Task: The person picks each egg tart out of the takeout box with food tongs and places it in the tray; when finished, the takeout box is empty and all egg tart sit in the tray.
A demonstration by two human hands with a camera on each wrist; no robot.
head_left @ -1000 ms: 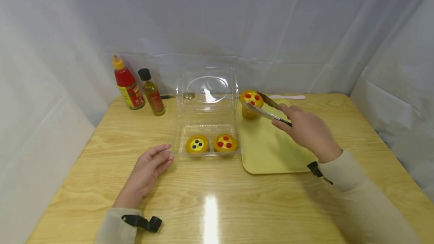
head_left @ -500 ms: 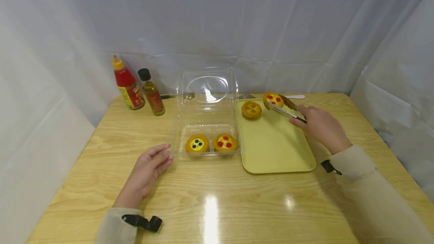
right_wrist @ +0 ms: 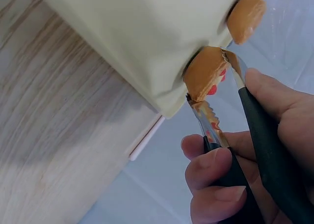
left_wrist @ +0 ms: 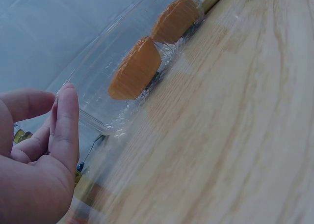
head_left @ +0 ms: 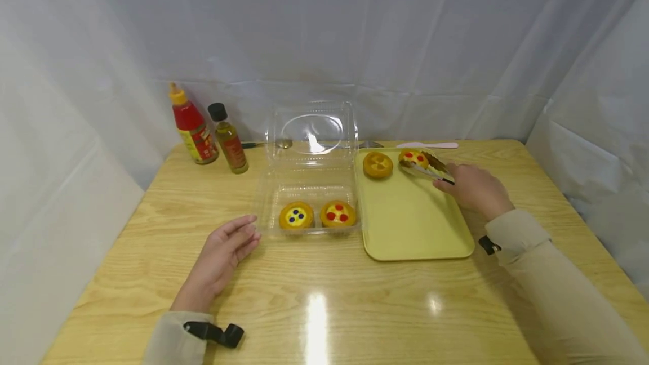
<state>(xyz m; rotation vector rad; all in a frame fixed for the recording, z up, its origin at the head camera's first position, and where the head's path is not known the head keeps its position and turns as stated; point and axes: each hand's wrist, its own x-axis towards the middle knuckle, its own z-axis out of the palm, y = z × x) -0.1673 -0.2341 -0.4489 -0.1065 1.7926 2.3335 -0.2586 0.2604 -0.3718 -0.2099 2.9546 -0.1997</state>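
My right hand grips a pair of tongs with dark handles. Their metal tips stand on either side of an egg tart with red dots, at the back right of the yellow tray. In the right wrist view this tart's base is at the tray's surface. A plain-topped egg tart sits to its left on the tray. My left hand pinches the left front rim of an open clear plastic container. Inside it are a blue-dotted tart and a red-dotted tart.
A red sauce bottle and an oil bottle stand at the back left of the wooden table. A spoon and a pink-handled utensil lie along the back edge. The container's raised lid stands before the curtain.
My right hand has carried the red-dotted tart rightward with the tongs, from above the plain tart, and lowered it to the tray's back right. My left hand has stayed put.
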